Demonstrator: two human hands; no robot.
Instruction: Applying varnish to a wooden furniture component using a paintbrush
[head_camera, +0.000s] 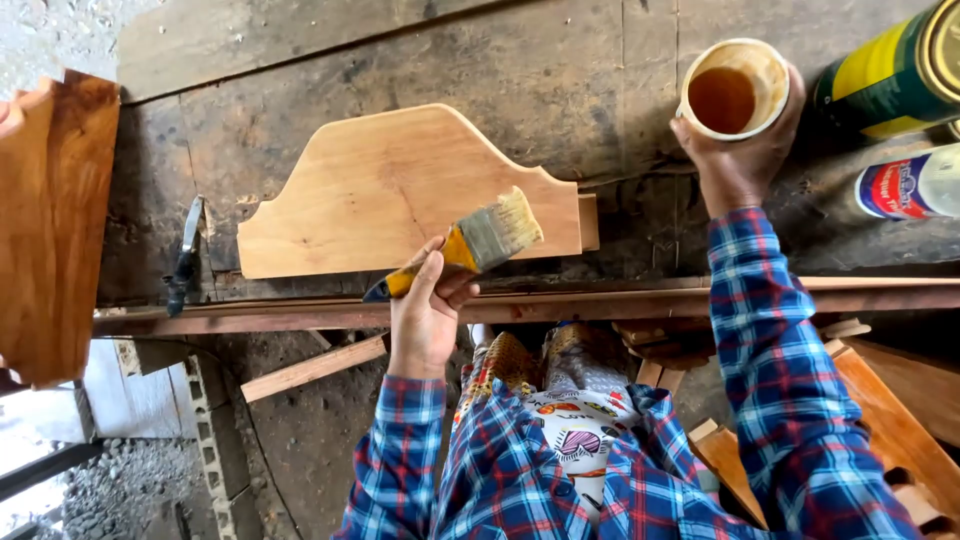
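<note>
Nearest the camera are the blue and red plaid sleeves (790, 400) and a patterned garment (575, 425) between them, seen from the head view. From the left sleeve the left hand (428, 305) rises with its fingers (455, 290) clenched around the yellow handle of a paintbrush (475, 240); the thumb lies along the near side of the handle, and the pale bristles stick out up and to the right of the fingertips. Those bristles hang over the lower right part of a shaped wooden panel (385, 195), pale, with a curved stepped top edge, lying flat on the dark workbench (560, 70) just beyond the knuckles; whether the bristles touch the wood cannot be told. The right hand (740, 155) reaches farther out, well to the right of the brush, its fingers wrapped from below around a small round cup (735, 88) with amber liquid inside, held upright with its mouth toward the camera. Just right of that hand a green and yellow can (890, 70) lies on the bench, and a white bottle with a red and blue label (915, 185) lies below it. Far to the left of the brush hand stands a darker, reddish-brown wood piece (55, 220), and a dark metal tool (186, 255) rests at the bench edge between it and the panel. Loose wooden slats (310, 368) sit under the bench.
</note>
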